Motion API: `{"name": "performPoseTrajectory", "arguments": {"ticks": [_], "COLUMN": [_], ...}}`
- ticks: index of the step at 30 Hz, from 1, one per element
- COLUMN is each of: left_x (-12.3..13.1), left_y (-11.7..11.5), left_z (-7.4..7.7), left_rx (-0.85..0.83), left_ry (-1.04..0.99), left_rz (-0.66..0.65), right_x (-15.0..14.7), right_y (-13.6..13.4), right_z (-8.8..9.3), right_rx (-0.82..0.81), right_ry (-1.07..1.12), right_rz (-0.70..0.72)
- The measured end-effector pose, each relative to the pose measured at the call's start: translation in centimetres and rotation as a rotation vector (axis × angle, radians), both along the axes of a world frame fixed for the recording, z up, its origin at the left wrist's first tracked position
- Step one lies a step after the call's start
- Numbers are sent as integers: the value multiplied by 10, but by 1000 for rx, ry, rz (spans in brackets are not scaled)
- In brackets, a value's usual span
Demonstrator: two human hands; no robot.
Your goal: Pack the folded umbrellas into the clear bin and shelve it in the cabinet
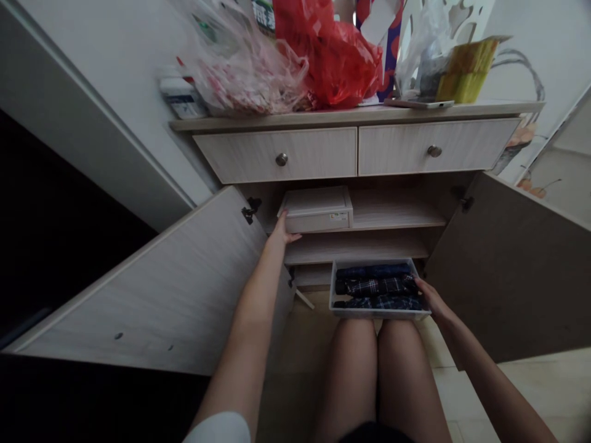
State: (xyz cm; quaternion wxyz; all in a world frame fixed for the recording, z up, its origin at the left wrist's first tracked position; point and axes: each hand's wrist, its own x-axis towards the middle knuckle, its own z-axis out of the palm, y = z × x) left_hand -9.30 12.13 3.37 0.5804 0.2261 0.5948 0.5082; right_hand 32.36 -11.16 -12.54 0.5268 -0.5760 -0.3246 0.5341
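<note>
A white lidded storage box (pixel 316 212) sits on the upper shelf inside the cabinet, at its left end. My left hand (pixel 282 234) rests against the box's front left corner, thumb stretched out along the front and fingers at the side. Over my knees lies a translucent plastic bin (pixel 376 312), with several rolled dark plaid garments (pixel 381 287) in rows inside. My right hand (pixel 427 295) grips the bin's right edge, its fingertips partly hidden by the rim.
The left cabinet door (pixel 152 295) and right cabinet door (pixel 517 258) both stand wide open. Above are two closed drawers (pixel 318 154). The cabinet top holds a red plastic bag (pixel 341 67), a clear bag (pixel 244 67), a white bottle (pixel 182 98) and a yellow box (pixel 466 71).
</note>
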Motion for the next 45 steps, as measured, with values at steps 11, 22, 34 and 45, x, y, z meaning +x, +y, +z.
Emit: {"name": "performPoseTrajectory", "arguments": {"ticks": [11,22,34,45], "left_x": [-32,-50,-34,-38], "left_y": [-70,-157,-186,-190], "left_z": [4,-4,-9,-16], "left_rx": [23,64,41,56], "left_ry": [-68,-103,-95,-100], "left_rz": [131,81,92,26], "right_x": [15,58,40,37], "right_y": [-18,-6,6,-10], "right_z": [11,60,87,108], "right_rx": [-20,74,56,-9], "right_ry": [57,32,80,234], "right_rz": [-151,-354,-335,-338]}}
